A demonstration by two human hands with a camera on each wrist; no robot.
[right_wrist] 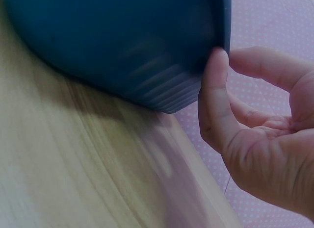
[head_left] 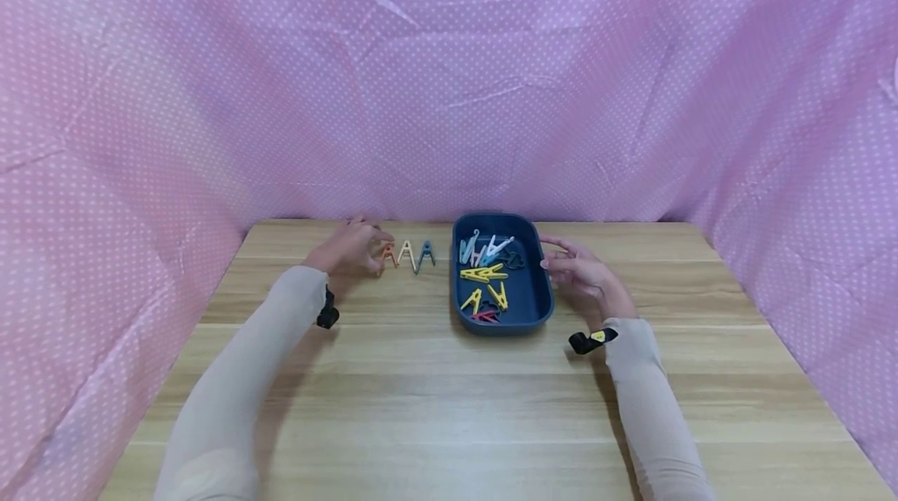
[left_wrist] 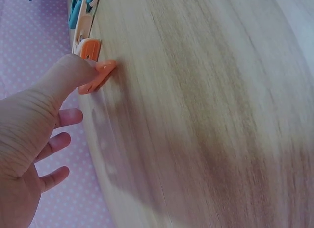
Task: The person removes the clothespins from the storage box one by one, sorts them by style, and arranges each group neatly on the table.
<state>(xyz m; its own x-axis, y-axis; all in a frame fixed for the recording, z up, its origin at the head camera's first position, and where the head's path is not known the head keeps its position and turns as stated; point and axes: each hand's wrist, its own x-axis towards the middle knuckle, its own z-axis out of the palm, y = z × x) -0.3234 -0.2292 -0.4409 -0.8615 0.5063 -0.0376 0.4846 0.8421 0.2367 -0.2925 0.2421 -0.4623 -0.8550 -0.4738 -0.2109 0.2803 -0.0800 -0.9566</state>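
Table (head_left: 421, 407) spreads wide nearside; left hand (head_left: 352, 247) pinches orange peg (left_wrist: 100, 77), right hand (head_left: 581, 270) loosely holds bin rim (head_left: 549, 294)

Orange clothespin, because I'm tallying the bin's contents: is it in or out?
Out: the orange clothespin is left of the bin in the head view, touched by the left hand.

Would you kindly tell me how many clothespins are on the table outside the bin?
3: orange clothespin pinched by the left hand, cream clothespin in the middle, blue clothespin nearest the bin.
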